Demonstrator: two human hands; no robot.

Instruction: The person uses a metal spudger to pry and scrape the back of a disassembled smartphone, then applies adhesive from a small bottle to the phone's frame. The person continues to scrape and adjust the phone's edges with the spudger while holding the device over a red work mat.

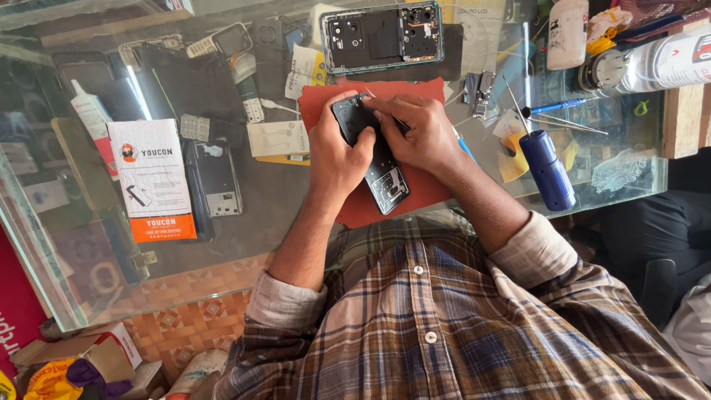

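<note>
A black opened phone body (385,178) lies on a red work mat (422,185) on the glass counter. My left hand (337,152) grips its upper left side and holds it steady. My right hand (422,133) pinches a thin blue-handled tool (463,147) whose tip meets the phone's top end; the fingers cover that spot. A second opened phone frame (383,37) with a teal rim lies beyond the mat.
A white and orange parts packet (152,178) and another open phone (215,178) lie at left. A blue cylinder (546,169), tweezers (566,124), a blue screwdriver (555,106) and bottles (652,63) crowd the right. A white glue tube (90,112) sits far left.
</note>
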